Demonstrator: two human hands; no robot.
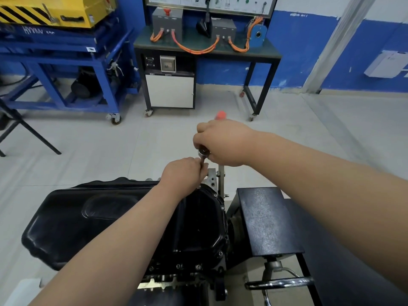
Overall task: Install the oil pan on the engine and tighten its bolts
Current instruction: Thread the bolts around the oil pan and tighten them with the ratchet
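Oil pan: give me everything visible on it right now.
The oil pan is black, glossy, looks like stamped metal, with a raised sump bulge and a flat flange. It sits sump-up on the engine, which is held in a stand. Several bolts show along the near and right flange edges. The left hand works at its far right corner, steadying the ratchet held by the right hand. The left forearm hides part of it.

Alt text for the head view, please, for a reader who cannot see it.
Both hands work a ratchet at the far edge of a black oil pan on an engine: the right hand grips its red-tipped handle, the left hand steadies the shaft below. A workshop bench stands behind.
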